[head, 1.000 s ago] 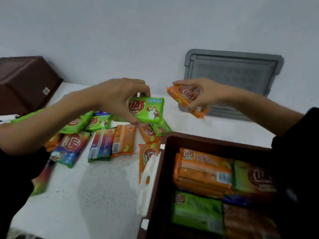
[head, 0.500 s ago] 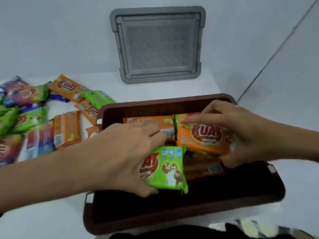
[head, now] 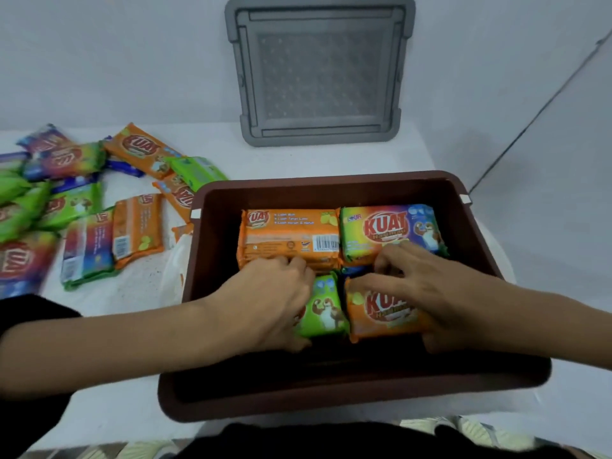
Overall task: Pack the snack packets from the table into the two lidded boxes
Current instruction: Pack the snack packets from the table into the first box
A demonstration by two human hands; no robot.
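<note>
Brown plastic box (head: pixel 331 182) stands at the front edge of the white table (head: pixel 139 289), and both hands are inside it. The left hand (head: pixel 265 303) curls its fingers around a green snack packet (head: pixel 323 311), and the right hand (head: pixel 440 293) grips an orange snack packet (head: pixel 384 314) that touches the green one's right side. The loose heap of snack packets (head: pixel 86 207) lies toward the table's left edge, with long axes in mixed directions, so I judge the left hand is nearer for the next pick.
</note>
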